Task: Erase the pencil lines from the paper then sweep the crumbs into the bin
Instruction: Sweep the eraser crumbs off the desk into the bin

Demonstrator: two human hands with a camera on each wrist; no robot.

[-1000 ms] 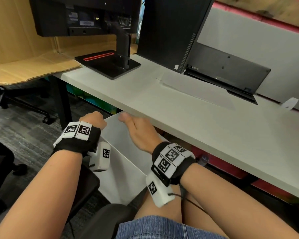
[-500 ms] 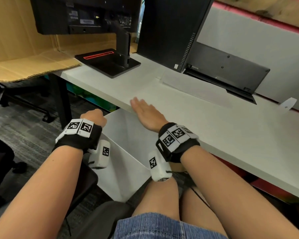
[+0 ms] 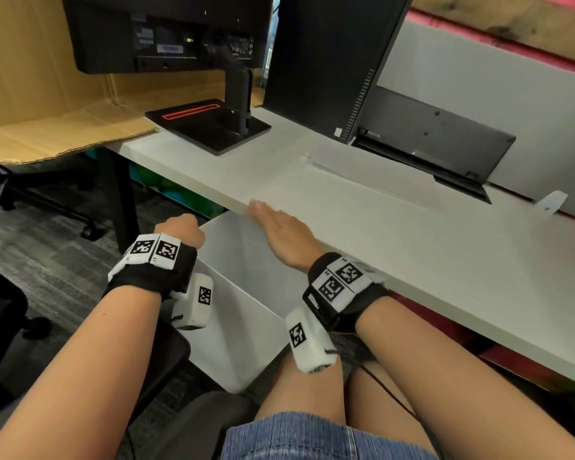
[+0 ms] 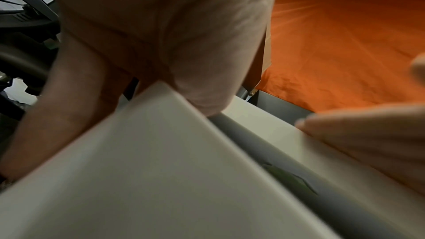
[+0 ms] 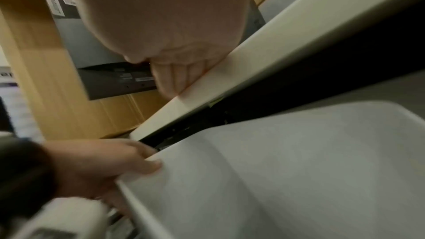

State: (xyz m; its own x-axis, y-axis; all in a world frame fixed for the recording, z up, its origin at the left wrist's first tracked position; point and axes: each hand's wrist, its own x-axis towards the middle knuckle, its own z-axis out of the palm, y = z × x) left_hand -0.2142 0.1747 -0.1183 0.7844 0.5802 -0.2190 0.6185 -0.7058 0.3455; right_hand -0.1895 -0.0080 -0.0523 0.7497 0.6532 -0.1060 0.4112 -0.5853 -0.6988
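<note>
While left hand (image 3: 184,230) grips bin (image 3: 246,313) rim, right hand (image 3: 281,232) flat at desk (image 3: 412,247) edge.

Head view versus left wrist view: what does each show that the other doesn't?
Only the head view shows the paper lying on the desk, the two monitors and both wrists. Only the left wrist view shows the orange surface beneath the desk. Both show the left hand gripping the white bin's rim and the right hand flat at the desk edge.
</note>
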